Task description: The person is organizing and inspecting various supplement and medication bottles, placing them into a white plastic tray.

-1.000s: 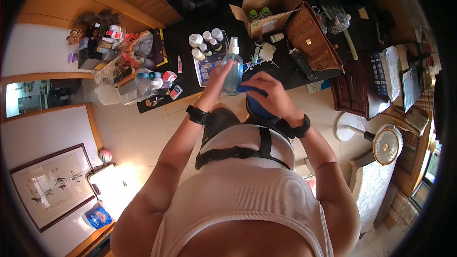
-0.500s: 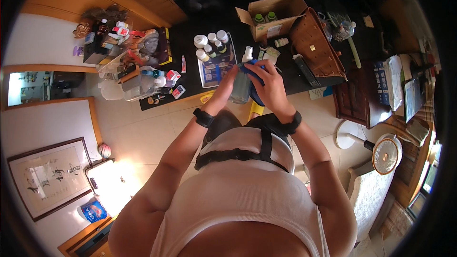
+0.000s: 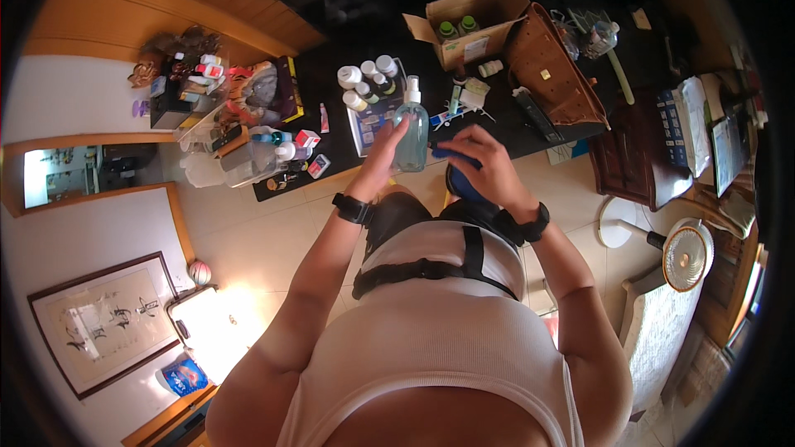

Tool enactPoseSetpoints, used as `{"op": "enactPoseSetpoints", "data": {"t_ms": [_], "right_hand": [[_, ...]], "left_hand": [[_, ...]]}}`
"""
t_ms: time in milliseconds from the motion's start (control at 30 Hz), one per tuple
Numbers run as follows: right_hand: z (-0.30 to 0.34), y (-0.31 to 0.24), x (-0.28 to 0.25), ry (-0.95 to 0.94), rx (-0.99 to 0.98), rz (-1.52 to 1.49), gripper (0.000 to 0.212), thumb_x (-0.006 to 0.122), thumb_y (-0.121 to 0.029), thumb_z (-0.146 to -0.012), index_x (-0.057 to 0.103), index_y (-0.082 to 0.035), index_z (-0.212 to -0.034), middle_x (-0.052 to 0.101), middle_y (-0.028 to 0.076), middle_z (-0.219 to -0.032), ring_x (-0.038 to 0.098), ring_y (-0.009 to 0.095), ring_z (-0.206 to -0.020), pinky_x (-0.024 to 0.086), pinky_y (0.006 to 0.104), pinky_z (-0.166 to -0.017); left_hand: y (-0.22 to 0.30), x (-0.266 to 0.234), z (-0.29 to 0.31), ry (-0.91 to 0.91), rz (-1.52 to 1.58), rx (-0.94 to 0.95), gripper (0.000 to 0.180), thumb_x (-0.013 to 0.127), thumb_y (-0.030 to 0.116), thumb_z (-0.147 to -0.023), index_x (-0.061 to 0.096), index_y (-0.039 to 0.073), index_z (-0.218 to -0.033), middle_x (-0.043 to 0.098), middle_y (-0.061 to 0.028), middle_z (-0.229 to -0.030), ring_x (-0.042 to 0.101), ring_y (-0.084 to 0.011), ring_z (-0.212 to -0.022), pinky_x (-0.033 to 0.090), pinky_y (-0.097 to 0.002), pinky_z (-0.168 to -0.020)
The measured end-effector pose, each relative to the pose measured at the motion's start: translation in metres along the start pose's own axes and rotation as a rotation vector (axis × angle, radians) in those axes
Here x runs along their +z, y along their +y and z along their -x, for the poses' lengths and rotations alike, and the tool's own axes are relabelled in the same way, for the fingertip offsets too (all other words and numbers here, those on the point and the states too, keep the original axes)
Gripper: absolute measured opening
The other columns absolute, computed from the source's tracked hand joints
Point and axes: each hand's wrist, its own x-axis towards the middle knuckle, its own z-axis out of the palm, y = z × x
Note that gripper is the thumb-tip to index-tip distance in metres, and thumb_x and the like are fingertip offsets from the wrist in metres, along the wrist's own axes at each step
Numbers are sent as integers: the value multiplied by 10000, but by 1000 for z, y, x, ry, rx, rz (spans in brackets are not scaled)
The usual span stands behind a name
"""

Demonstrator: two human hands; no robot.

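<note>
A clear spray bottle [image 3: 410, 139] with a white pump top stands upright in my left hand [image 3: 381, 159], whose fingers are mostly hidden behind it. To the right of the bottle, my right hand [image 3: 490, 169] is closed on a dark blue cloth [image 3: 469, 185]. Part of the cloth shows at the fingertips and the rest hangs below the palm. A small gap separates the right fingers from the bottle. Just beyond my hands, a shallow white-rimmed tray [image 3: 358, 139] holds several white-capped bottles [image 3: 350, 77].
An open cardboard box [image 3: 476, 51] with green-capped bottles stands on the black table [image 3: 327, 91], beside a brown leather bag [image 3: 551, 74]. Small packets [image 3: 474, 98] lie nearer. Clear plastic bins [image 3: 248, 167] crowd the left end. A fan [image 3: 687, 258] stands at right.
My right hand has come off the bottle toward the right with the blue cloth. The bottle's full front and pump now show, held by my left hand alone.
</note>
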Motion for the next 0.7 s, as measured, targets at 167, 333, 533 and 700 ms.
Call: {"op": "enactPoseSetpoints", "data": {"t_ms": [167, 333, 533, 700], "right_hand": [[-28, 13, -13, 229, 20, 131, 255, 674, -36, -836, 696, -72, -1088, 606, 121, -1002, 622, 316, -834, 512, 349, -710], [-45, 24, 2, 219, -12, 204, 249, 665, -57, -838, 692, -84, -1084, 603, 103, -1013, 641, 320, -810, 522, 373, -695], [-32, 11, 20, 134, 3, 112, 272, 662, -33, -828, 683, -78, -1095, 589, 106, -1042, 623, 314, -861, 517, 369, -747], [-12, 0, 25, -59, -21, -27, 286, 678, -9, -788, 688, -65, -1068, 596, 96, -1026, 613, 310, -877, 515, 368, -765]], "left_hand": [[-27, 4, -7, 109, -256, 117, 471, 662, 421, -907, 588, 45, -1181, 630, -34, -1080, 577, -108, -948, 443, -262, -828], [-15, 26, -7, 38, -222, 70, 491, 532, 494, -967, 588, 48, -1164, 629, -27, -1054, 584, -102, -947, 459, -250, -819], [-20, 21, -20, 120, -20, 36, 555, 364, 583, -1001, 574, 96, -1164, 637, -23, -1023, 609, -96, -910, 488, -242, -796], [-12, 18, -17, 137, 24, 48, 528, 400, 579, -992, 549, 90, -1123, 626, -20, -1011, 611, -110, -895, 501, -266, -777]]}}
